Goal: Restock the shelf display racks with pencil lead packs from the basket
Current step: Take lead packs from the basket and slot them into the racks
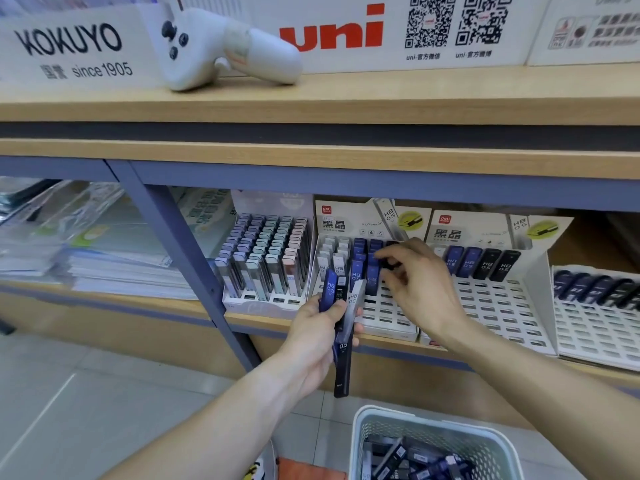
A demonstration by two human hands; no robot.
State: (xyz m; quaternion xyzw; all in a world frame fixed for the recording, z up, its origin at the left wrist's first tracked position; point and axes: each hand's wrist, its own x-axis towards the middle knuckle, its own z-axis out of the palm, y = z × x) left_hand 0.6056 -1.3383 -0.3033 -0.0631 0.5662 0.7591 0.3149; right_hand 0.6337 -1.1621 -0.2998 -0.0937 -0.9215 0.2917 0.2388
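My left hand (317,332) grips a fan of pencil lead packs (341,306), blue, black and grey, in front of the shelf edge. My right hand (415,282) reaches into the middle white display rack (388,313) and pinches a black lead pack (389,261) at the rack's upper rows, beside blue packs (363,261) and white packs standing there. A second rack (502,306) to the right holds a row of blue and black packs at its top. The pale mesh basket (367,431) at the bottom holds several loose packs (415,459).
A rack of pastel lead cases (266,258) stands left of the middle rack. A third rack (595,317) sits at the far right. A white controller (221,46) lies on the top shelf. A blue shelf post (183,254) and stacked folders (86,251) are at the left.
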